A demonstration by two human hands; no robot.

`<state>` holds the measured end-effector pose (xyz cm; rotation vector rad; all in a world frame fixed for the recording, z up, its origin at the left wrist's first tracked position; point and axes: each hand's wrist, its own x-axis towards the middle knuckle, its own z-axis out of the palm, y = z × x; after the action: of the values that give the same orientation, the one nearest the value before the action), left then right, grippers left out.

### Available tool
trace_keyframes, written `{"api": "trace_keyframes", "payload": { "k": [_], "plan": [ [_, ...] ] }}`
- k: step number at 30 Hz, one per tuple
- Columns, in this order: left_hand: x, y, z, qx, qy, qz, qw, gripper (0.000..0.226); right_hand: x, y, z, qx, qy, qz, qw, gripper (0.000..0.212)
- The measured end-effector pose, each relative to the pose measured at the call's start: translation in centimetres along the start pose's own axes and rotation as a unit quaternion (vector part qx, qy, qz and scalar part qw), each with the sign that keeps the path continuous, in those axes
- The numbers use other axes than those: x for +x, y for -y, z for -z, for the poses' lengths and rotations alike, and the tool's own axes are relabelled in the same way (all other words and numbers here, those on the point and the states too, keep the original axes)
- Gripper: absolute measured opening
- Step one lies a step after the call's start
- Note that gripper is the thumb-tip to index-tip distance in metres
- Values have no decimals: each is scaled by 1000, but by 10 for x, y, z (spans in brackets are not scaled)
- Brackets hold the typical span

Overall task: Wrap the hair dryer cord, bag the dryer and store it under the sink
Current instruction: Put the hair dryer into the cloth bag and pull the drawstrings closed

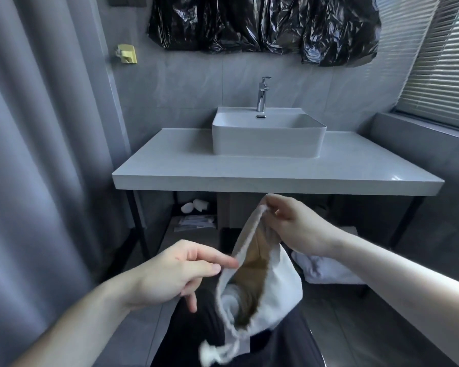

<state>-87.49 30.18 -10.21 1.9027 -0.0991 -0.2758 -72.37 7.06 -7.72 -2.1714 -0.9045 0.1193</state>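
Grey tiled bathroom, with a sink (268, 133) standing on a pale bench (355, 165). Right hand (297, 226) has its fingers (269, 207) clamped on the top rim of a white drawstring bag (276, 276), held below the bench edge. Left hand (170, 274) pinches the opposite rim, fingers together, though blur hides the exact contact. Something tan shows inside, probably the dryer. To close it well, draw the cords (215, 350) evenly while supporting the weight. Below the bench, the shelf (170, 234) holds small items and folded towels (323, 268), with open room between them.
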Motion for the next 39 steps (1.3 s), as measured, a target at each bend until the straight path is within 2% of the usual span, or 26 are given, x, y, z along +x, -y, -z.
{"api": "trace_keyframes", "payload": {
  "k": [3, 5, 7, 9, 10, 12, 14, 16, 22, 24, 27, 32, 36, 39],
  "plan": [
    [3, -1, 3, 19, -9, -12, 1000, 21, -6, 3, -5, -21, 66, 24, 997, 16],
    [9, -5, 1, 42, -68, -34, 996, 16, -5, 2, -5, -27, 89, 36, 995, 15],
    [21, -4, 1, 124, -152, -47, 979, 36, -5, 3, -4, -23, 91, 54, 994, 14],
    [31, 0, -1, 181, -158, -54, 969, 59, -6, 6, -2, 6, 97, 73, 993, 12],
    [36, 0, -3, 168, -136, -57, 975, 63, -8, 8, -1, 26, 103, 79, 991, 12],
    [45, -2, -6, 130, -98, -70, 984, 57, -9, 11, 1, 51, 107, 91, 989, 14],
    [52, -4, -10, 139, -94, -90, 982, 34, -11, 11, 2, 63, 105, 91, 988, 20],
    [56, 0, -17, 142, -125, -104, 976, 11, -14, 6, 1, 80, 96, 70, 990, 25],
    [50, 31, -28, 78, -191, -105, 973, 21, -43, -28, -13, 132, 30, 18, 991, 29],
    [44, 41, -29, 20, -199, -104, 974, 16, -64, -46, -17, 97, 32, -4, 995, 34],
    [37, 57, -32, -32, -229, -97, 968, 13, -91, -70, -28, -14, 40, -20, 999, 42],
    [32, 74, -34, -67, -280, -55, 956, 22, -93, -98, -53, -70, 26, -57, 996, 27],
    [27, 78, -28, -83, -286, -33, 954, 19, -87, -101, -64, -28, -18, -92, 995, 14],
    [24, 81, -18, -66, -303, -8, 951, 20, -83, -95, -69, 29, -71, -96, 992, 19]
  ]
}}
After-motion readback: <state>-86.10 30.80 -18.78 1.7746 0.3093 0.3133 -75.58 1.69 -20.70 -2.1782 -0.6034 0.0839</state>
